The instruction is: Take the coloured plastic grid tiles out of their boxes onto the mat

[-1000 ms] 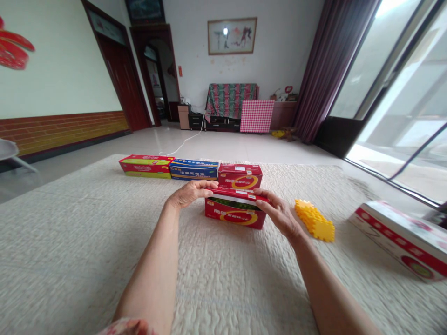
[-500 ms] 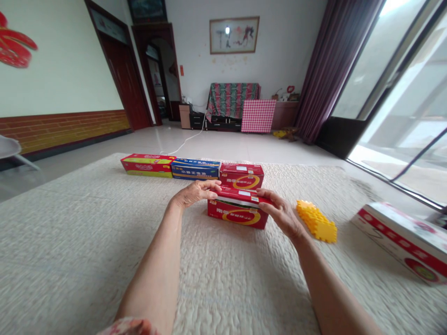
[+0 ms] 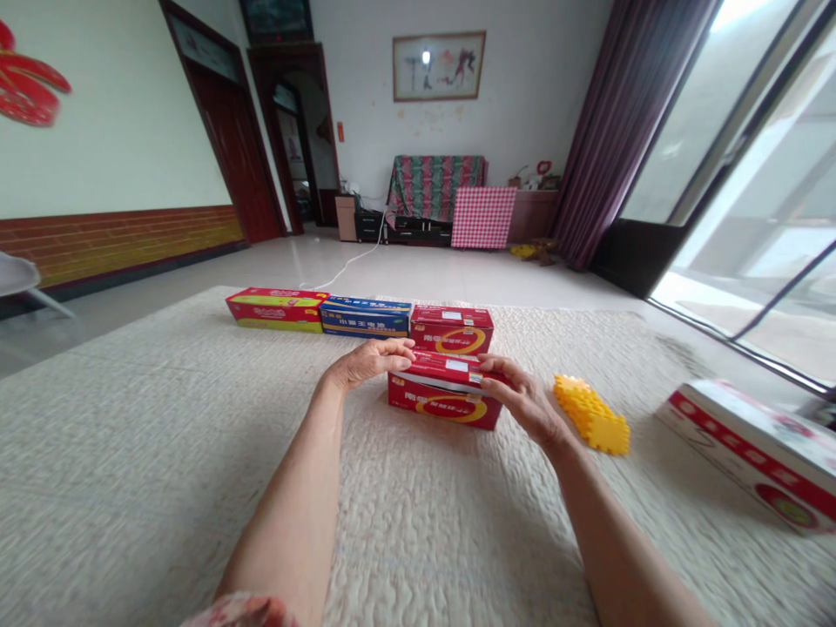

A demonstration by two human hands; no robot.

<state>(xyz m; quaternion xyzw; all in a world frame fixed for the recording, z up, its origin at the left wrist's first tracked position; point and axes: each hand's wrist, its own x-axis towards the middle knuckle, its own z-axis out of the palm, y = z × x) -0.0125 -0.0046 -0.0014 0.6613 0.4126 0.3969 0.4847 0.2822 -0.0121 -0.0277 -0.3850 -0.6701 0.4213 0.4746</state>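
On a cream quilted mat (image 3: 392, 540), a long white cardboard box with a red band (image 3: 751, 448) lies nearest, at the right edge. Farther in, at centre, the left hand (image 3: 366, 360) and right hand (image 3: 524, 396) rest on opposite ends of the lid of a red cardboard box with a yellow ring printed on its front (image 3: 428, 404), thumb and fingers apart on each, with notched yellow plastic pieces (image 3: 591, 416) right of the right hand. Behind stand a red-and-lime carton (image 3: 278, 312), a blue carton (image 3: 366, 319) and a red carton (image 3: 450, 329), side by side.
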